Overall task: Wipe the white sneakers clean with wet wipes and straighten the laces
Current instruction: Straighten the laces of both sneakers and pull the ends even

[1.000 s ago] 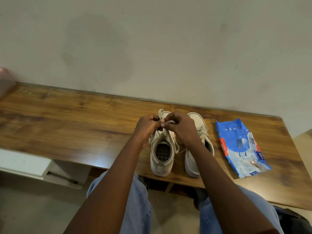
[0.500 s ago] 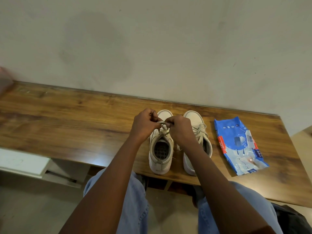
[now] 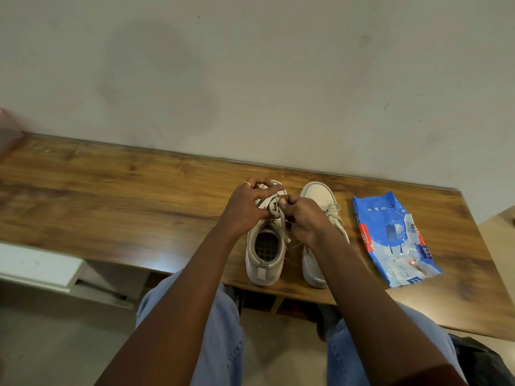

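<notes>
On the brown wooden table [image 3: 111, 207], mid-frame, the white canvas sneaker's [image 3: 264, 264] pale flat lace [image 3: 274, 208] is pinched by curled fingers of the left hand [image 3: 245, 208] and right hand [image 3: 305, 222]. If it is pulled unevenly, a crooked knot could be made.

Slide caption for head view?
Left hand and right hand pinch white sneaker's lace on wooden table; blue wipes pack beside.

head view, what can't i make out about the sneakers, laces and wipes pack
Head view only:
- left sneaker: lace rows hidden under the left hand and right hand, which pinch the laces; knot cannot be told.
- right sneaker: opening covered by the right forearm.
- wipes pack: print too small to read.
- pink thing at the left edge: cut off, blurred.
</notes>
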